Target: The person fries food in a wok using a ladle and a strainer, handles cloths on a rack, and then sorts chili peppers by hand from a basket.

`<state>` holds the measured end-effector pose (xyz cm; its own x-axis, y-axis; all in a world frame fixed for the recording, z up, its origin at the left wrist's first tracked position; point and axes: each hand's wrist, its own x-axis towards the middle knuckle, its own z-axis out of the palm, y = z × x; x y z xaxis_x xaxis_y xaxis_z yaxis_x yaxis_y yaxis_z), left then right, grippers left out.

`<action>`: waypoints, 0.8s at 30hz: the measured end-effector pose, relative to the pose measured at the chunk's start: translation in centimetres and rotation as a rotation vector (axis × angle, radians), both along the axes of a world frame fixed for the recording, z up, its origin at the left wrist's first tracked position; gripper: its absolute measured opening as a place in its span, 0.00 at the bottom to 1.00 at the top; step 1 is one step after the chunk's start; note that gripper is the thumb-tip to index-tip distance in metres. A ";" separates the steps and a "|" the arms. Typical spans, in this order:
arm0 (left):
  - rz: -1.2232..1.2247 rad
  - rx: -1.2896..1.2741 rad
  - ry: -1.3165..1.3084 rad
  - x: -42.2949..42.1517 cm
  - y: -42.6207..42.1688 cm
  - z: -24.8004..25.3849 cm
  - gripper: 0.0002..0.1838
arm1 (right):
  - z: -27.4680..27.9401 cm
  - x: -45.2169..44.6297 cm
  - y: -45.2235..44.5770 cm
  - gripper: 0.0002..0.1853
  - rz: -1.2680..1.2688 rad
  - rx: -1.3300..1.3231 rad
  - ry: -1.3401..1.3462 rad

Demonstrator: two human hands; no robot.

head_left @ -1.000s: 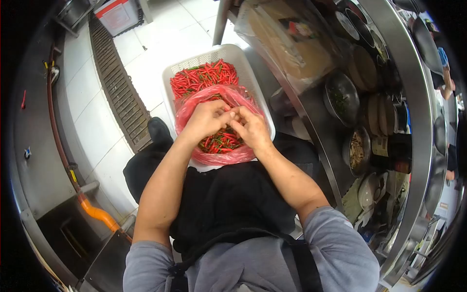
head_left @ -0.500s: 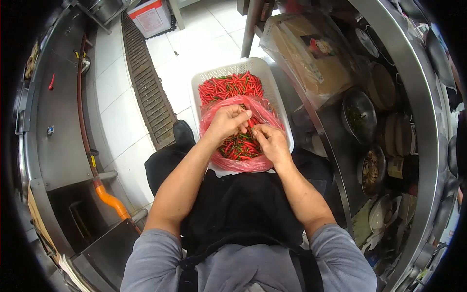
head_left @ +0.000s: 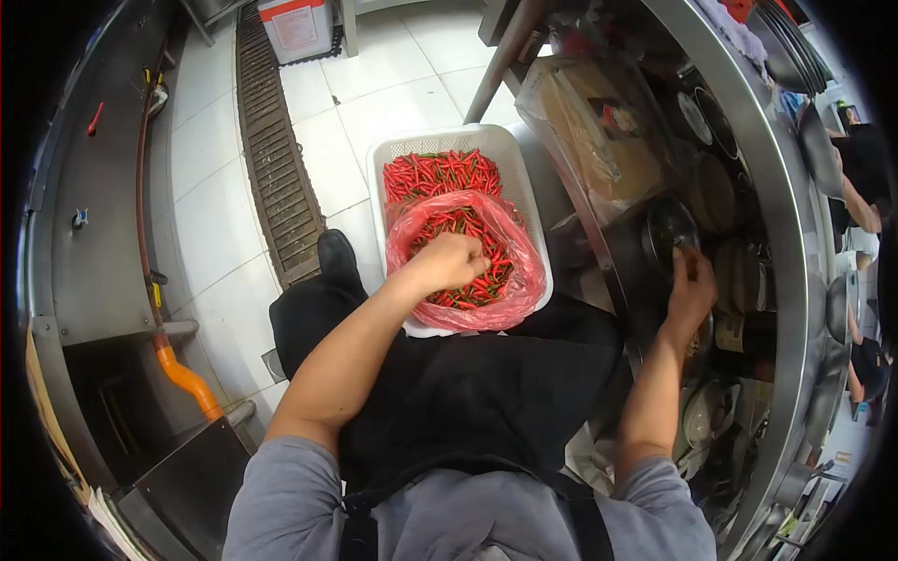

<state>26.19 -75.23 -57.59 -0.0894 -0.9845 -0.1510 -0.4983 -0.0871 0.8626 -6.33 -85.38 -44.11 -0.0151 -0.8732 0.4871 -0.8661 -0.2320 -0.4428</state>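
My left hand (head_left: 451, 262) is closed, with fingers bent down at the chili peppers (head_left: 458, 222) inside an open pink plastic bag (head_left: 519, 294). What its fingertips grip is hidden. My right hand (head_left: 690, 288) is at the shelf on the right, over the near edge of a dark bowl (head_left: 662, 222). Its fingertips point into the bowl and look pinched; something tiny may be at their tips. The bag rests in a white perforated plastic basket (head_left: 377, 178) between my legs. Loose red chili peppers (head_left: 441, 173) fill the basket's far part.
A metal shelf (head_left: 781, 262) runs along my right, holding a large plastic-wrapped package (head_left: 599, 131) and stacked dishes. To the left are a floor drain grate (head_left: 271, 150), a steel cabinet (head_left: 112, 234) and an orange pipe (head_left: 187, 381). Another person's arm (head_left: 859, 206) shows at far right.
My right hand has left the bag and moved right to the dark bowl. My left hand has lowered onto the chilies in the bag. The view has shifted slightly to the right.
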 end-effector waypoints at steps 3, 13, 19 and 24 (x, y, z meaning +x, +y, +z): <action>-0.105 -0.011 -0.107 -0.7 0.7 0.3 0.13 | 0.0 -2.1 -0.8 0.15 -0.045 -0.049 0.097; -0.158 0.020 -0.132 -1.5 2.9 -1.3 0.13 | -3.8 7.8 4.1 0.10 0.353 0.254 -0.459; -0.221 -0.301 0.256 -3.4 5.0 3.0 0.12 | -5.6 7.1 5.6 0.10 0.392 0.289 -0.408; 0.081 -0.777 0.378 -13.0 -2.5 10.2 0.11 | -6.2 3.2 8.3 0.09 0.163 0.269 -0.735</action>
